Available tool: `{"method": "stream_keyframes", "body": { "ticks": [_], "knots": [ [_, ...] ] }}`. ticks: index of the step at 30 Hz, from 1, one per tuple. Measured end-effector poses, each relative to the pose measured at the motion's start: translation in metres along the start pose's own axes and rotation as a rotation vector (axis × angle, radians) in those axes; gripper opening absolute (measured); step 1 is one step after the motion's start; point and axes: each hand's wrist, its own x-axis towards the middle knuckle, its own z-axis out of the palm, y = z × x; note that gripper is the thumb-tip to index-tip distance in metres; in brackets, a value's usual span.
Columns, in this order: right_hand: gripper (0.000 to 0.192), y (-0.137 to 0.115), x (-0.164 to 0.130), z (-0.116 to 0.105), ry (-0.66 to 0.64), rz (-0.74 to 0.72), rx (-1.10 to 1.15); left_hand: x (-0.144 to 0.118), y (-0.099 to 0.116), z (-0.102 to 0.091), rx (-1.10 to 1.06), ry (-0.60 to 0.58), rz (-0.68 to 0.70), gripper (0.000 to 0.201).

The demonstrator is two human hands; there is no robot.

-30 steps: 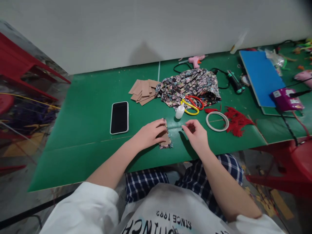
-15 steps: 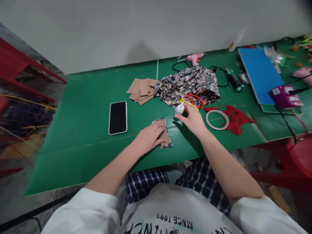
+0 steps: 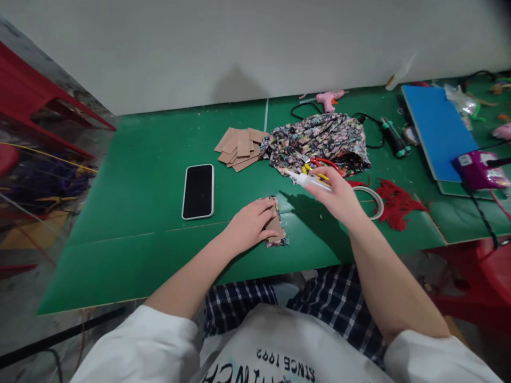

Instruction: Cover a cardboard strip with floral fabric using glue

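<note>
At the near edge of a green work table (image 3: pixel 139 213), a seated person's left hand (image 3: pixel 249 229) lies flat, fingers spread a little, pinning a small brown card piece wrapped in floral fabric (image 3: pixel 276 230). At about two o'clock from it, the right hand (image 3: pixel 339 197) is closed around a small white plastic glue bottle (image 3: pixel 309 180), lifted clear of the table and tipped on its side with the nozzle aimed at ten o'clock. Done well, this step likely calls for steady pressure from the pinning hand and a thin, gently squeezed line along the card's edge, since too much glue could soak through the cloth. Beyond, at eleven o'clock of the left hand, rests a black smartphone (image 3: pixel 198 191), screen up. Farther back sit a loose stack of brown card rectangles (image 3: pixel 239 148) and a crumpled heap of floral fabric (image 3: pixel 319 141), with red-and-yellow-handled scissors (image 3: pixel 321 164) partly hidden behind the right hand. A white tape ring (image 3: pixel 373 199) and red yarn scraps (image 3: pixel 399 202) lie at three o'clock; a pink glue gun (image 3: pixel 329 99) stands near the wall.
</note>
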Motion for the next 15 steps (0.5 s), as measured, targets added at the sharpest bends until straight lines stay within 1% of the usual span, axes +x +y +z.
{"method": "stream_keyframes", "body": {
  "ticks": [2, 3, 7, 9, 10, 12, 15],
  "knots": [
    [0.037, -0.008, 0.005, -0.002, 0.05, -0.013, 0.031, 0.001, 0.001, 0.0, -0.001, -0.025, -0.013, 0.043],
    [0.037, -0.012, 0.008, -0.002, 0.049, -0.025, 0.077, 0.002, 0.001, 0.0, 0.001, -0.035, -0.019, 0.042],
    [0.039, -0.027, 0.021, 0.006, -0.061, -0.072, 0.39, 0.003, 0.003, -0.003, 0.022, -0.032, -0.026, 0.043],
    [0.037, -0.028, 0.022, 0.014, -0.082, -0.063, 0.52, 0.003, 0.003, -0.005, 0.036, -0.02, -0.025, 0.043],
    [0.035, -0.027, 0.021, 0.019, -0.085, -0.056, 0.545, 0.002, 0.003, -0.005, 0.041, -0.017, -0.028, 0.043],
    [0.032, -0.024, 0.015, 0.026, -0.103, -0.041, 0.493, 0.001, 0.003, -0.006, 0.046, -0.02, -0.04, 0.043],
    [0.03, -0.019, 0.002, 0.03, -0.166, -0.068, 0.271, -0.001, 0.001, -0.005, 0.029, -0.036, -0.066, 0.046]
  ]
}}
